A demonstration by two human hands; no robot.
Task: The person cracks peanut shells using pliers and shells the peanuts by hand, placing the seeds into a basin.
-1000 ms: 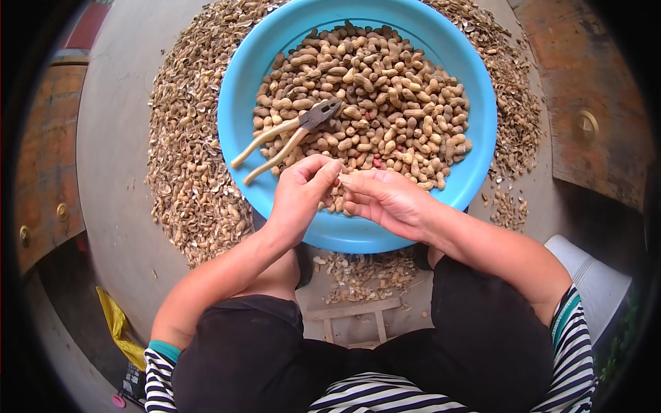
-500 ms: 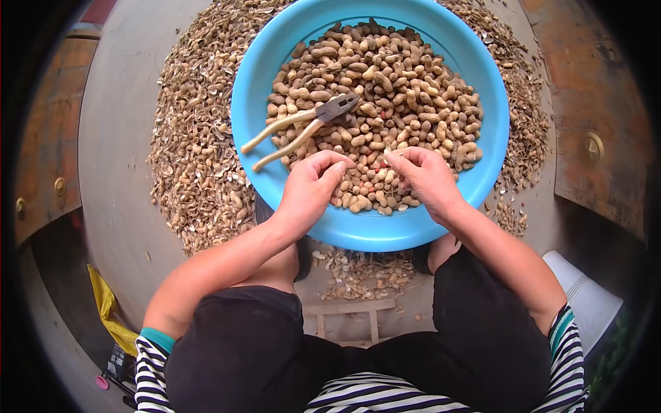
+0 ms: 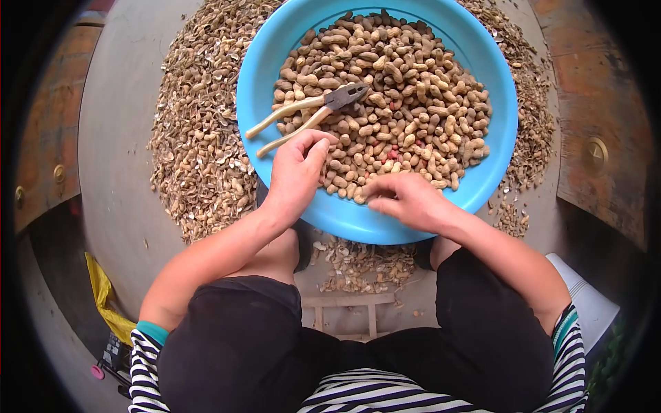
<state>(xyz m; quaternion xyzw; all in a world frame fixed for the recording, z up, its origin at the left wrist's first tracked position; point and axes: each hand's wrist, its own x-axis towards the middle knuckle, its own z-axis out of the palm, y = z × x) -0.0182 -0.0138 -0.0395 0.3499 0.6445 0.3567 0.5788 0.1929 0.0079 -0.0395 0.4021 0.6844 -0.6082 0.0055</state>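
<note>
Compared with the frame from one second ago, where the fingertips are brought together, the bare left hand [image 3: 296,175] and bare right hand [image 3: 410,201] are now parted, the right one being lowered toward the near side of the wide, round, light-blue plastic basin [image 3: 506,103]. Tan, rough-shelled peanuts [image 3: 427,89] are heaped inside that basin, with a few small red pieces [image 3: 393,153] scattered among them. On the left of the heap are laid dark-headed metal pliers [image 3: 344,98], their cream-coloured handles pointed toward the basin's left wall. The left hand is held just beside those handles; its thumb and forefinger are brought close together, but whether anything is pinched there cannot be told. The right hand's fingers are curled downward at the near edge of the peanuts; its fingertips are partly hidden, so whether a peanut is grasped cannot be told. The grey floor [image 3: 113,138] is covered on both sides of the basin by broken, brown peanut shells [image 3: 200,124].
</note>
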